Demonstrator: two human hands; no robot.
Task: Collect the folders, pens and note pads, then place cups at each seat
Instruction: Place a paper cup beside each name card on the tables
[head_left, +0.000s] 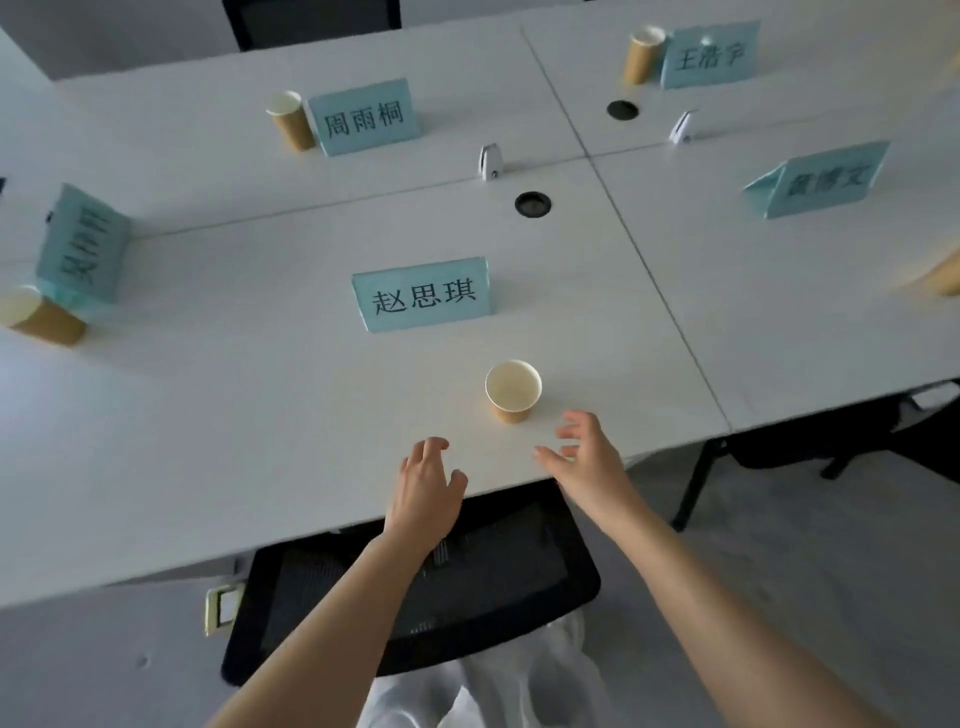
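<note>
A brown paper cup (513, 391) with a white inside stands upright on the white table (260, 415), in front of the nearest blue name card (423, 295). My right hand (584, 449) hovers just right of and below the cup, fingers spread, not touching it. My left hand (428, 480) rests palm down at the table's front edge, empty. More cups stand by other cards: one at far left (44, 314), one at the back centre (290, 119), one at the back right (643, 54), and a blurred one at the right edge (943, 278).
Further blue name cards stand at the left (83, 244), back centre (363, 118), back right (710, 54) and right (826, 179). Two black cable holes (533, 204) and small white clips (490, 162) sit mid-table. A black mesh chair (467, 582) is tucked under the front edge.
</note>
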